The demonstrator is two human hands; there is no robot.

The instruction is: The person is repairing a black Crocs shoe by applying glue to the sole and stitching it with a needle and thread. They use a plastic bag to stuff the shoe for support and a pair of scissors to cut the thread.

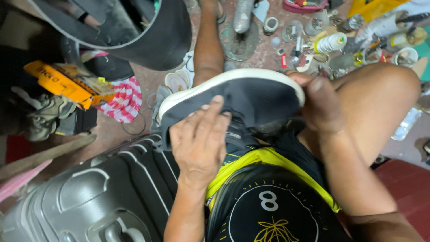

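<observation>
Left hand (199,141) lying flat over the dark mesh upper of a sneaker (251,96), fingers (210,117) together and pressing down rather than curling round; palm side hidden, so full closure not readable. Right hand (320,105) clamping the far end of the same shoe, thumb over the white sole rim (215,80), remaining fingers tucked behind and out of sight. Shoe resting across the lap, on its side, sole edge facing up and away. Long axis running left to right across the frame, tilting slightly down toward the left. Bulk of the shoe lying between the two hands; left hand sitting nearer its middle, right hand at one end. Which end is toe or heel: not decidable here.

Outward: grey hard-shell suitcase (103,197) just beside the left forearm, touching the knee region. Black tub (148,40) well beyond, upper left. Orange box (62,83) and red-and-white striped cloth (125,101) on the floor left of the shoe. Scatter of small tins, lids and tubes (331,42) on the floor beyond the right knee, apart from both hands.
</observation>
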